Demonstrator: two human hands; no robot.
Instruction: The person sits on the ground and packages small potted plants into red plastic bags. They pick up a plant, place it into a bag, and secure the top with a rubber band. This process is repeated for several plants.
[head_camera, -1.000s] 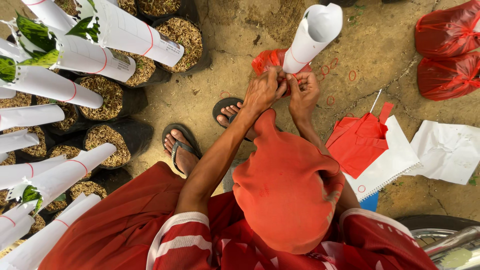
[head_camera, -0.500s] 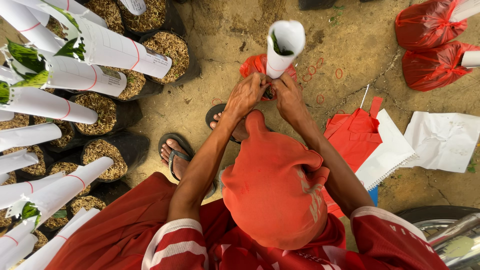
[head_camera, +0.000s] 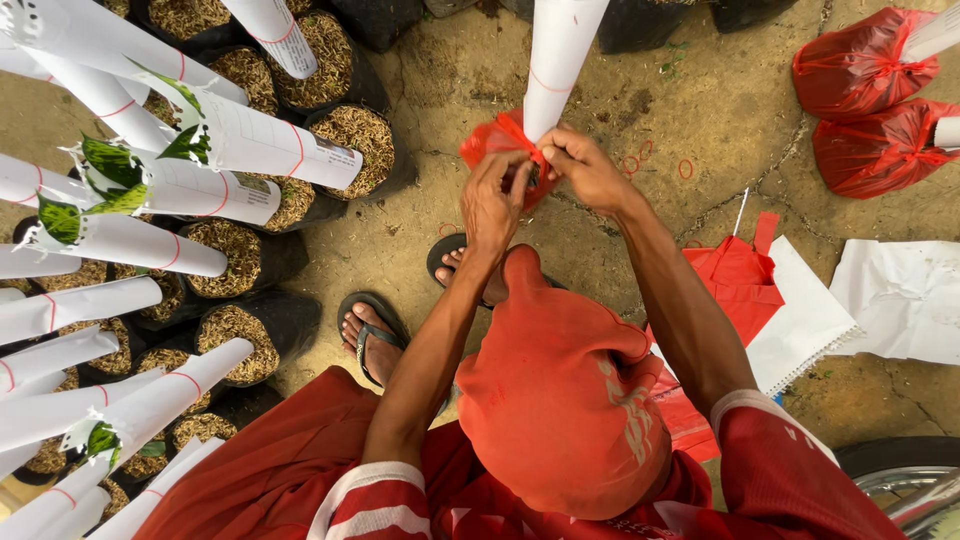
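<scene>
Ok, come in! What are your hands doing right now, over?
Left hand and right hand both pinching the red plastic bag at the base of the white paper cone. Cone upright. Nothing blocking; loose rubber bands on the ground beside.

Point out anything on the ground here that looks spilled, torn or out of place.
A few red rubber bands lie loose on the dirt right of the red bag both hands are tying. Otherwise nothing looks spilled or damaged.
</scene>
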